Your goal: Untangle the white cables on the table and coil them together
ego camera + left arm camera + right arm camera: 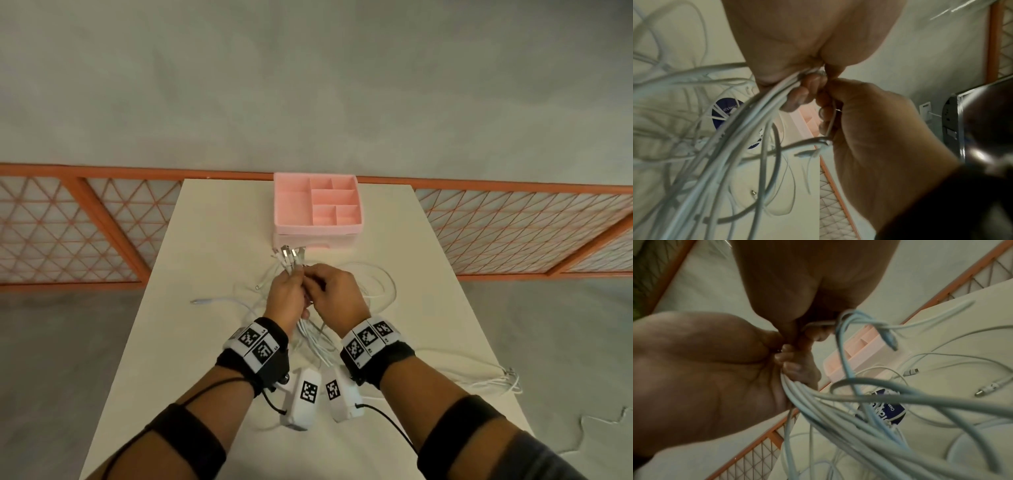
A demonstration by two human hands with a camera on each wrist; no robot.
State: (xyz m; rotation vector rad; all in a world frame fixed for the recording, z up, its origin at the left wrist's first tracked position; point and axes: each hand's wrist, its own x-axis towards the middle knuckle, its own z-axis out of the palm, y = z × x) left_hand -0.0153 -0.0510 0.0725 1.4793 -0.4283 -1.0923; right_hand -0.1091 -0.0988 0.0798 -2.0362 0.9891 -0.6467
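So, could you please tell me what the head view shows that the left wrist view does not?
Only the head view shows the plug ends fanned out above the left hand, and the whole pink organizer.

Only the left wrist view shows a round dark-blue label beneath the strands.

Both show the left hand gripping the white cables and the right hand pinching one strand beside it.
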